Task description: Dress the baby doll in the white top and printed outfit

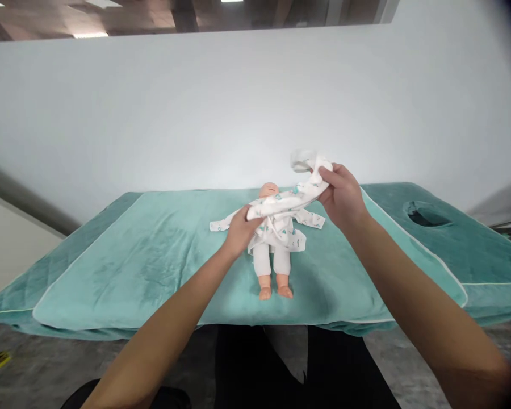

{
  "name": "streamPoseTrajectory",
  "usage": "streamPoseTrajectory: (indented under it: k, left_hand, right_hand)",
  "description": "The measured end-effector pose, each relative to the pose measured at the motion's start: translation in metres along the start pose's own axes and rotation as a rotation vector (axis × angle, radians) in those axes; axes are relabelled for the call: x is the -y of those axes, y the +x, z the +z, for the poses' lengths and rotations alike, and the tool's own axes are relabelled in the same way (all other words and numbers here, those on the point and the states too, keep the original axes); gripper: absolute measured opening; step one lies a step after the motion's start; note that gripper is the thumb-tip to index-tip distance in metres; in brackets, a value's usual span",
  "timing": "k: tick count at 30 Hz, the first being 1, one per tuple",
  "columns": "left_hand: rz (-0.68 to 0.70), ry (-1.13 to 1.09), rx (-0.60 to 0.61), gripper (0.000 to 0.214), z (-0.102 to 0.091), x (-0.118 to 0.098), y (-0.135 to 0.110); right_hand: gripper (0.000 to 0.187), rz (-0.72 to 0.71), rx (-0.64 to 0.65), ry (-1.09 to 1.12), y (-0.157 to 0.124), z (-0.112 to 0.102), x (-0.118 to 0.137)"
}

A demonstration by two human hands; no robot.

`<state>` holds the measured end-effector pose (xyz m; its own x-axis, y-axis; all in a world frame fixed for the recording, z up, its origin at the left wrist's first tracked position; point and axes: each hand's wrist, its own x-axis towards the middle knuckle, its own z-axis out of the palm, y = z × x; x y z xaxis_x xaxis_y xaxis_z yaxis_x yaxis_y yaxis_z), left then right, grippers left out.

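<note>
- Stretching slantwise over the doll [262, 262], a white printed baby garment [287, 199] is bunched into a loose roll, just above the doll's chest.
- Left hand [241, 230] is closed around the roll's lower end, near the doll's side.
- Right hand [343, 196] is closed on the raised upper end, beside the doll's head.
- The cloth looks thin, light and floppy. It would likely sag and unroll, so gripping the ends suits it.
- The doll lies face up on a teal towel [153, 267].
- The towel covers a padded table [485, 250], whose face hole [428, 216] lies to the right.

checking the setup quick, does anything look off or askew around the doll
Nothing spilled or damaged. The doll lies straight on the teal towel; its printed top gapes open, sleeves splayed, under the bunched garment.
</note>
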<state>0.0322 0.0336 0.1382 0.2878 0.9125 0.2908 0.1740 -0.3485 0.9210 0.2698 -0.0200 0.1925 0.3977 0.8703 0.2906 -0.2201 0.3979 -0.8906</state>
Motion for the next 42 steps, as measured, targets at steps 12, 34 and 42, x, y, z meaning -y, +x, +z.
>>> streamPoseTrajectory:
  k: [12, 34, 42]
  left_hand:
    - [0.242, -0.147, -0.048, 0.023, -0.025, -0.077, 0.035]
    - [0.028, -0.419, 0.496, 0.046, -0.076, -0.154, -0.012]
    - [0.045, -0.406, 0.350, 0.038, -0.074, -0.170, -0.027]
  right_hand:
    - [0.029, 0.138, 0.342, -0.755, -0.039, -0.005, -0.003]
    - [0.046, 0.056, 0.688, -0.195, -0.038, 0.111, 0.084]
    - [0.039, 0.219, 1.086, -0.752, -0.045, 0.109, 0.107]
